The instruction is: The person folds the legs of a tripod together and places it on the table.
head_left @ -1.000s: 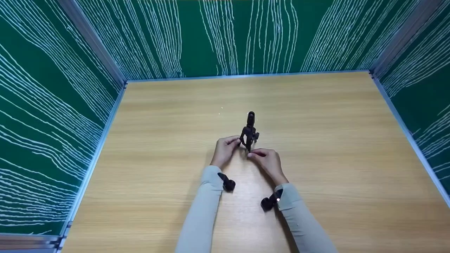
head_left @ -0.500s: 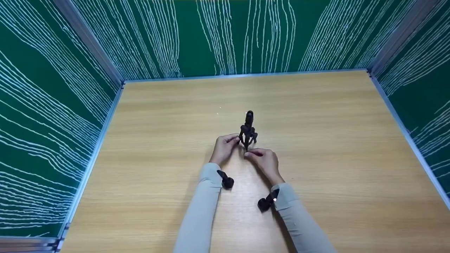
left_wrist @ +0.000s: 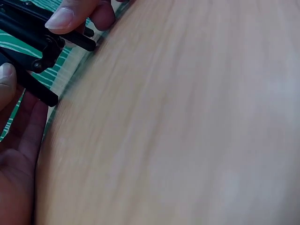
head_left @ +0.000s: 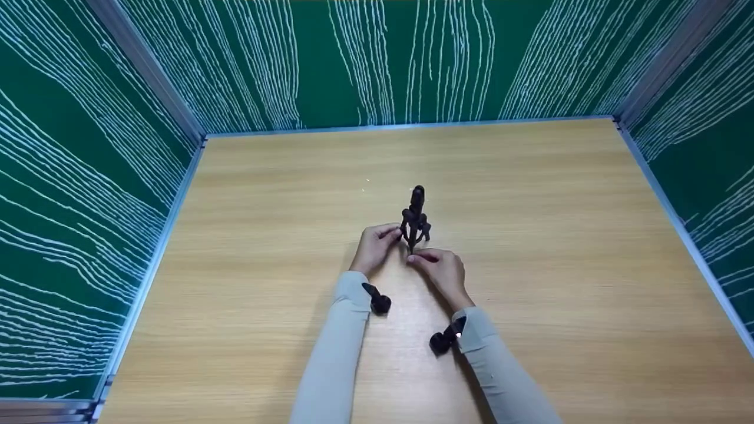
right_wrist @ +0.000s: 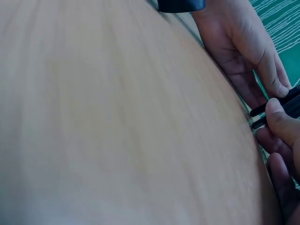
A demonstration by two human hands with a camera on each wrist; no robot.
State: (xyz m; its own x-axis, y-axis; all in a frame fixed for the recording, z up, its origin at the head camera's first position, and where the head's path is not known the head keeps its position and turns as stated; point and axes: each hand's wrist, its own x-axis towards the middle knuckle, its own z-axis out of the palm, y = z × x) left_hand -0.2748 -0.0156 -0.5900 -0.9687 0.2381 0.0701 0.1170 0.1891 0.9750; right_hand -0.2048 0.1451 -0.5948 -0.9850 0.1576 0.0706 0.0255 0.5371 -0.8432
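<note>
A small black tripod (head_left: 416, 215) stands upright over the middle of the table, its legs partly spread. My left hand (head_left: 374, 247) pinches one leg between thumb and fingers on the left side. With thumb and fingertips my right hand (head_left: 443, 272) holds another leg, the one nearest me. In the left wrist view the tripod's leg (left_wrist: 35, 86) lies under my left thumb, and the right thumb presses a second leg above it. Both hands meet close together at the tripod's legs (right_wrist: 281, 103) in the right wrist view, where the rest of the tripod is cut off.
The wooden table (head_left: 265, 235) is bounded by green panels (head_left: 318, 65) with white streaks at the back and sides. Black wrist cameras hang at the left (head_left: 381, 304) and right sleeves. A few tiny white specks lie beyond the tripod.
The tripod has turned slightly, so its legs show more evenly on both sides. My right hand has shifted a little left with its leg; both hands keep their grip.
</note>
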